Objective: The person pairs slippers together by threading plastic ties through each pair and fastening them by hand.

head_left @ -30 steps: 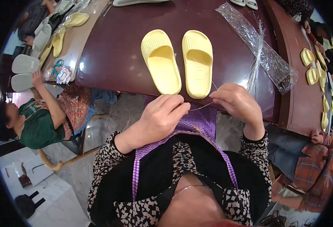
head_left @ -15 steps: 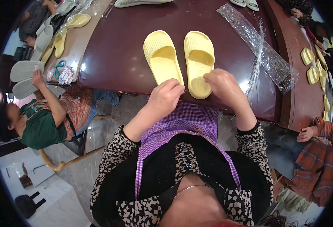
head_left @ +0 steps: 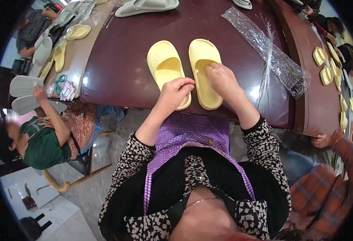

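Two pale yellow slide slippers lie side by side in front of me, toes pointing away. Over the heel half of the left slipper point(head_left: 160, 57) is my left hand point(head_left: 174, 94), its thumb and fingertips pressed together; what they hold, if anything, is too small to make out. My right hand point(head_left: 222, 81) reaches into the right slipper point(head_left: 207, 96), just behind the strap. Its fingers are curled, and their tips are partly hidden against the footbed, so I cannot see whether they pinch anything.
The slippers rest on a dark red glossy table point(head_left: 120, 60). On its right lie a clear plastic sheet point(head_left: 283, 66) and a bundle of thin silvery ties point(head_left: 268, 68). A grey slipper point(head_left: 146, 6) sits at the far edge. At left, a person holds grey slippers point(head_left: 26, 86). More yellow slippers point(head_left: 320, 56) line the right.
My right hand has moved forward from the right slipper's heel to its opening behind the strap. My left hand stays near the left slipper's heel, fingers still pinched. The view has shifted slightly.
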`<state>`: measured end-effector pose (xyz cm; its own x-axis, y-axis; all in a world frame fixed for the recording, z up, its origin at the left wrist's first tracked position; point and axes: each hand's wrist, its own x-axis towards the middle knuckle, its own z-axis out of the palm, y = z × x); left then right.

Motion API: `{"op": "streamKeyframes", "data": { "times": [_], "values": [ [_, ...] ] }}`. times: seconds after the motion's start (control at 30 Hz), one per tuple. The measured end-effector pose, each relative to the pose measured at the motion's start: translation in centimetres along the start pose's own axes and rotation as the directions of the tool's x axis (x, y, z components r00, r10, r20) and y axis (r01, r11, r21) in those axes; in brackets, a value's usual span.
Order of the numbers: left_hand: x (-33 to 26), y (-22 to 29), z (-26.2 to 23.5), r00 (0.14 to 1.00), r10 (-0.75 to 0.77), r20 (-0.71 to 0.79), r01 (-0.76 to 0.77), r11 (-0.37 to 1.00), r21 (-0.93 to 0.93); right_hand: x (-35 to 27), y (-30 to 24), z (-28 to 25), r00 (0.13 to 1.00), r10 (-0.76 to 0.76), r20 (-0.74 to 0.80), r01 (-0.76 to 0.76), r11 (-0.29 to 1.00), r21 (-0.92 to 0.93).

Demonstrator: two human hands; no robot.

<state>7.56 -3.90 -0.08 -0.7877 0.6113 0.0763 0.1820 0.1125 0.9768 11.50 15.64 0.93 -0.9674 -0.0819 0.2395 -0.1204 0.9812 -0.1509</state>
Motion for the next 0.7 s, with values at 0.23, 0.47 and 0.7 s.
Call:
{"op": "streamKeyframes", "data": {
  "times": [0.23, 0.47, 0.7],
  "values": [
    [0.8, -0.2, -0.1, 0.996, -0.088, -0.011, 0.087, 0.995, -0.055, 0.2, -0.6, -0.3, 0.997, 0.048, -0.058, -0.044, 0.997, 0.069],
    [1.6, 0.7, 0.8, 0.952, 0.277, -0.132, -0.173, 0.841, 0.513, -0.7, -0.1, -1.7, 0.992, 0.067, -0.109, -0.033, 0.957, 0.289],
    [1.8, 0.1, 0.6, 0.901, 0.403, -0.16, -0.219, 0.741, 0.635, 2.2, 4.7, -1.1, 0.901, 0.378, -0.212, -0.178, 0.768, 0.615]
  ]
}}
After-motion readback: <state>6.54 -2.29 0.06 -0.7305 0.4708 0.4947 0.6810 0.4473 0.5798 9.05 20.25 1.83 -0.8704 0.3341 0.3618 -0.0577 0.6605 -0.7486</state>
